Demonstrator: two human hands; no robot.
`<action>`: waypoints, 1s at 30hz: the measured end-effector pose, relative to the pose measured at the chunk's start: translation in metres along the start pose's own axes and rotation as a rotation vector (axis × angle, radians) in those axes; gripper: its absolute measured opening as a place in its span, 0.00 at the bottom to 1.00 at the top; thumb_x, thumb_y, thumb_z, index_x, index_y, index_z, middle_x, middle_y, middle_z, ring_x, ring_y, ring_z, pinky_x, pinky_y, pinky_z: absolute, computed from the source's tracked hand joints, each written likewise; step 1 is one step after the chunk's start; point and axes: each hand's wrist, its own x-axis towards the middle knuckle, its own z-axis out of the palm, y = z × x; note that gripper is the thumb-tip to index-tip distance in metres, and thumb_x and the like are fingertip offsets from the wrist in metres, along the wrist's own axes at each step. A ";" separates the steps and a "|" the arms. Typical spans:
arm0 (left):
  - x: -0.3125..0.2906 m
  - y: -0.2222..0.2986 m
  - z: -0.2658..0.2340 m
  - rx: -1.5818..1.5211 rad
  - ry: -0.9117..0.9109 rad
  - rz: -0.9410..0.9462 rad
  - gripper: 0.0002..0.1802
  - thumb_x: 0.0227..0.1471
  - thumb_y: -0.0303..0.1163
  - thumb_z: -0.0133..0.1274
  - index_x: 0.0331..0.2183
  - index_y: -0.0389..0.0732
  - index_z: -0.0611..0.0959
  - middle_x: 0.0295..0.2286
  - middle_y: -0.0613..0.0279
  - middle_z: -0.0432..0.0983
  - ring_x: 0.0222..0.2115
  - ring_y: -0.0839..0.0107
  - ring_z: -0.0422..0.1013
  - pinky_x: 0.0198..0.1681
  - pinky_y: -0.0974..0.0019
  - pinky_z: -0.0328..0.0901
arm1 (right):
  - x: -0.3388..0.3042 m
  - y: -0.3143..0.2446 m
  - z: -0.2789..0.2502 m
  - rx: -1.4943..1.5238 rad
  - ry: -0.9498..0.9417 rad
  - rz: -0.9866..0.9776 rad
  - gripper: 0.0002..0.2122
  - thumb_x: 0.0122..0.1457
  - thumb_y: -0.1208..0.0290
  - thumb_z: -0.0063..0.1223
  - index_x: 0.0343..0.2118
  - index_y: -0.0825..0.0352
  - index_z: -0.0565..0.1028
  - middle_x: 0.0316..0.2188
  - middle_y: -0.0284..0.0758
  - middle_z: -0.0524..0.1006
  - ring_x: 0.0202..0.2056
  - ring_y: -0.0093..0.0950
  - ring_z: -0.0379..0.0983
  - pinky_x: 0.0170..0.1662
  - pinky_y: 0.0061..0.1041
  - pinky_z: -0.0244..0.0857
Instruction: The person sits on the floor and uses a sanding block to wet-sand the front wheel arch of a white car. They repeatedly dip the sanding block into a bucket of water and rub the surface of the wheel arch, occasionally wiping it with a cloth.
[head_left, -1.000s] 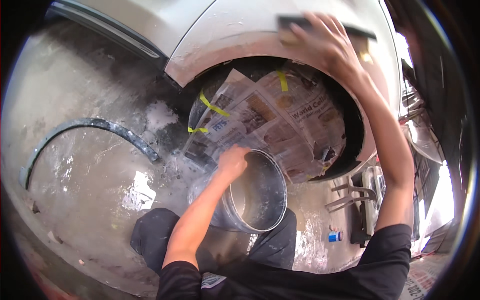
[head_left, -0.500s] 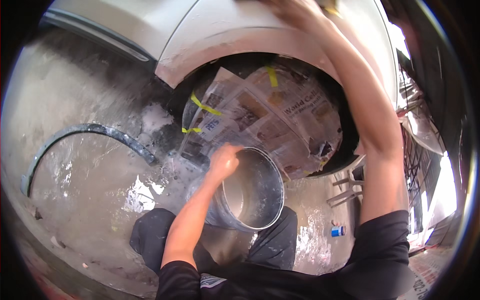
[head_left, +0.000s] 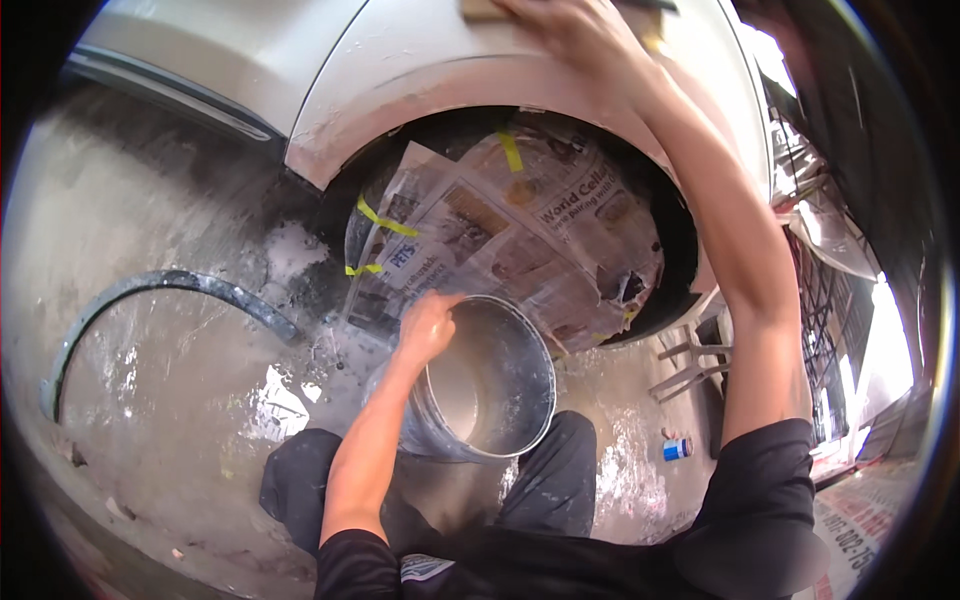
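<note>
The car fender (head_left: 400, 65) spans twelve o'clock; uneven pressure on its curve could gouge the surface. Below it, splashes might loosen the newspaper-masked wheel's (head_left: 530, 240) yellow tape. The tilted bucket (head_left: 537, 400) sits at six o'clock from the wheel; its pale liquid could spill if the left hand (head_left: 428, 327), fingers curled over the rim at ten o'clock, slackens. The blurred right hand (head_left: 580, 35) overlies the sanding block (head_left: 483, 10) near twelve; I cannot tell how closed.
</note>
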 end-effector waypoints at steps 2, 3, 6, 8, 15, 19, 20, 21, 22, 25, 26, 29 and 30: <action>0.001 0.009 -0.002 0.032 -0.038 -0.039 0.27 0.47 0.23 0.51 0.50 0.50 0.86 0.40 0.43 0.78 0.44 0.44 0.75 0.48 0.47 0.69 | -0.064 0.016 0.022 -0.206 -0.035 -0.006 0.34 0.47 0.75 0.66 0.61 0.54 0.75 0.60 0.47 0.70 0.63 0.49 0.64 0.65 0.45 0.60; 0.003 0.013 -0.002 0.050 -0.052 -0.060 0.27 0.47 0.23 0.51 0.50 0.49 0.86 0.40 0.43 0.78 0.44 0.44 0.75 0.48 0.47 0.69 | -0.071 0.024 0.017 -0.162 -0.007 -0.041 0.34 0.46 0.75 0.66 0.61 0.54 0.75 0.60 0.47 0.70 0.62 0.49 0.64 0.65 0.45 0.60; 0.003 0.011 0.010 0.073 -0.004 -0.012 0.27 0.48 0.23 0.51 0.51 0.48 0.86 0.39 0.43 0.78 0.43 0.44 0.75 0.47 0.47 0.69 | -0.063 0.042 0.018 -0.178 -0.066 -0.028 0.30 0.49 0.78 0.62 0.59 0.56 0.77 0.61 0.48 0.70 0.62 0.49 0.64 0.66 0.44 0.60; 0.000 0.015 0.014 0.019 -0.055 0.002 0.28 0.47 0.23 0.51 0.51 0.49 0.86 0.39 0.42 0.79 0.45 0.44 0.75 0.48 0.47 0.70 | -0.026 0.062 0.033 0.191 -0.175 0.251 0.28 0.52 0.78 0.58 0.59 0.58 0.76 0.61 0.48 0.70 0.62 0.46 0.66 0.65 0.42 0.60; 0.004 0.012 0.000 0.061 -0.051 -0.053 0.27 0.48 0.23 0.52 0.50 0.48 0.86 0.41 0.42 0.78 0.45 0.46 0.75 0.49 0.48 0.70 | -0.092 0.039 0.023 -0.072 0.107 -0.020 0.31 0.49 0.76 0.62 0.60 0.54 0.76 0.61 0.46 0.70 0.61 0.48 0.67 0.65 0.43 0.61; 0.001 0.017 0.012 0.030 -0.062 -0.031 0.27 0.48 0.23 0.52 0.50 0.48 0.86 0.42 0.44 0.78 0.45 0.46 0.75 0.49 0.47 0.70 | -0.035 0.061 0.028 -0.148 0.001 0.046 0.29 0.55 0.76 0.59 0.62 0.50 0.75 0.64 0.42 0.68 0.64 0.48 0.63 0.68 0.42 0.56; 0.000 0.013 0.011 0.014 -0.049 -0.014 0.27 0.47 0.23 0.52 0.51 0.48 0.86 0.42 0.44 0.78 0.45 0.46 0.75 0.49 0.47 0.70 | -0.015 0.041 0.008 -0.058 0.054 0.040 0.29 0.52 0.72 0.60 0.61 0.58 0.75 0.60 0.46 0.68 0.62 0.48 0.62 0.66 0.43 0.57; -0.001 0.011 0.011 -0.008 -0.035 0.002 0.27 0.47 0.23 0.53 0.51 0.48 0.86 0.42 0.44 0.78 0.46 0.46 0.75 0.50 0.47 0.70 | 0.003 0.020 -0.012 0.033 0.105 0.033 0.30 0.50 0.68 0.62 0.59 0.66 0.75 0.56 0.50 0.69 0.61 0.48 0.61 0.64 0.43 0.58; -0.003 0.013 0.014 -0.001 -0.048 0.002 0.27 0.47 0.23 0.53 0.51 0.48 0.86 0.42 0.44 0.78 0.46 0.46 0.75 0.50 0.47 0.70 | -0.002 0.020 -0.012 0.059 0.068 0.069 0.29 0.51 0.69 0.61 0.59 0.65 0.75 0.56 0.49 0.69 0.61 0.48 0.62 0.64 0.43 0.57; 0.000 0.006 -0.004 0.050 -0.041 -0.044 0.27 0.47 0.23 0.52 0.50 0.48 0.86 0.41 0.45 0.78 0.45 0.46 0.75 0.49 0.47 0.70 | -0.045 0.043 0.044 -0.108 0.049 0.000 0.31 0.53 0.77 0.59 0.63 0.50 0.74 0.66 0.43 0.65 0.64 0.48 0.62 0.66 0.44 0.58; 0.002 0.005 -0.007 0.076 -0.039 -0.063 0.27 0.47 0.23 0.52 0.50 0.48 0.86 0.41 0.44 0.78 0.45 0.46 0.75 0.48 0.47 0.70 | -0.059 0.040 0.047 -0.095 0.047 -0.010 0.31 0.53 0.77 0.59 0.63 0.50 0.74 0.65 0.43 0.65 0.64 0.48 0.62 0.66 0.44 0.58; 0.002 0.015 0.012 0.051 -0.032 0.009 0.26 0.48 0.23 0.51 0.50 0.48 0.86 0.39 0.44 0.78 0.44 0.46 0.76 0.47 0.48 0.70 | -0.084 0.027 0.025 -0.104 -0.027 0.022 0.33 0.50 0.78 0.60 0.62 0.50 0.75 0.65 0.43 0.66 0.63 0.48 0.63 0.66 0.44 0.58; 0.001 0.012 0.016 0.044 -0.022 0.041 0.26 0.48 0.23 0.51 0.49 0.48 0.86 0.39 0.44 0.78 0.43 0.46 0.76 0.47 0.48 0.70 | -0.051 0.033 0.036 -0.111 -0.046 0.050 0.33 0.49 0.79 0.60 0.61 0.50 0.75 0.64 0.43 0.67 0.63 0.47 0.64 0.66 0.44 0.59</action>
